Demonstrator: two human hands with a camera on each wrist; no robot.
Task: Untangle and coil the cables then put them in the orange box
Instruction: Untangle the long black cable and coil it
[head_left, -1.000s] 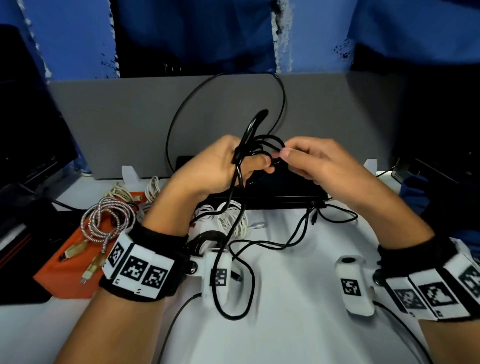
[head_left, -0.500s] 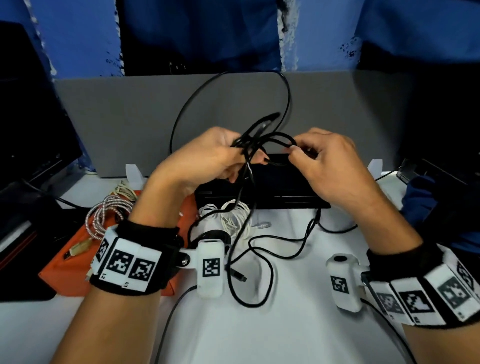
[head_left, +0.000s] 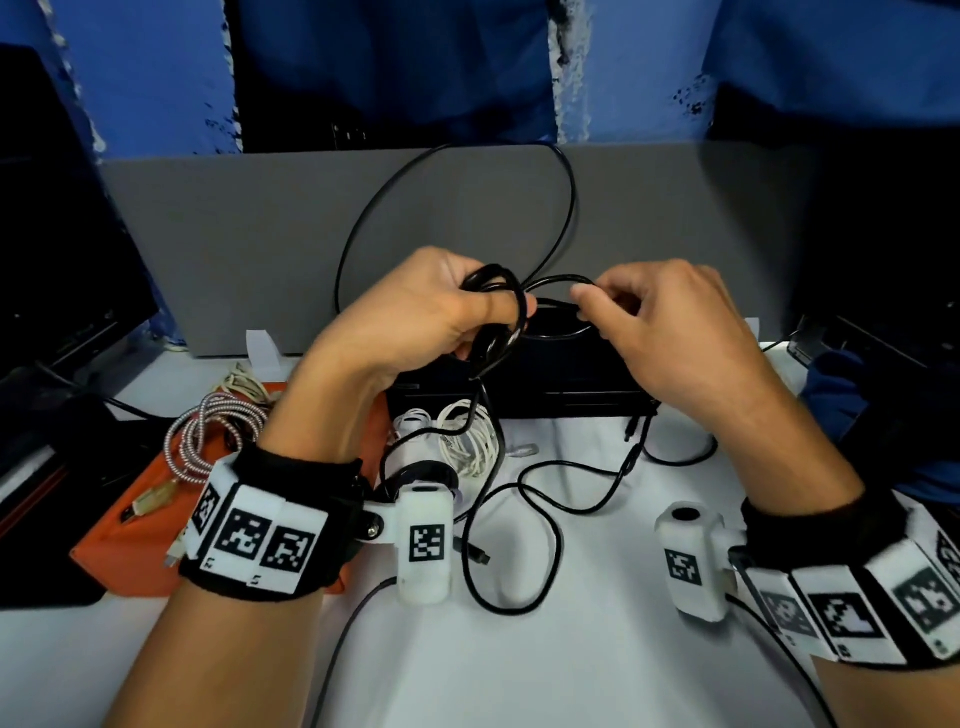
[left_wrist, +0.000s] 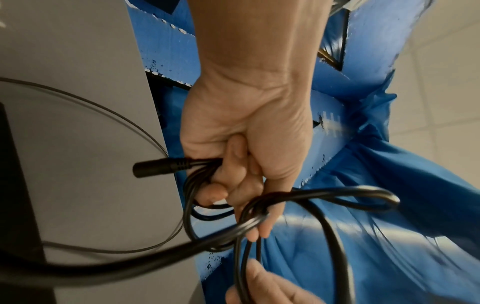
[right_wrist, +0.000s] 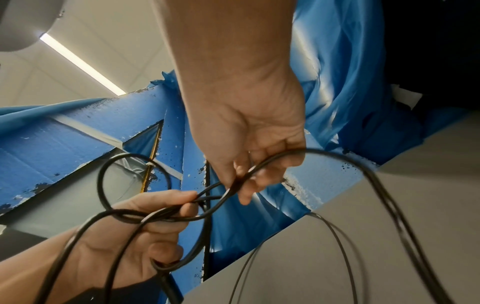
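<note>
Above the table's (head_left: 571, 649) middle, 2 hands coiled the black cable (head_left: 498, 312).
Left hand (head_left: 415, 317) clenched the gathered loops to keep them; right hand (head_left: 670, 332) pinched 1 strand, feeding it — orange box (head_left: 130, 545) waited at the left edge.

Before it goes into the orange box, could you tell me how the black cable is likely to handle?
Probably floppy: the black cable sags from the left hand in loose curves onto the table. Likely springy too, since one loop arcs up behind the right hand and may uncoil if released. It looks light.
</note>
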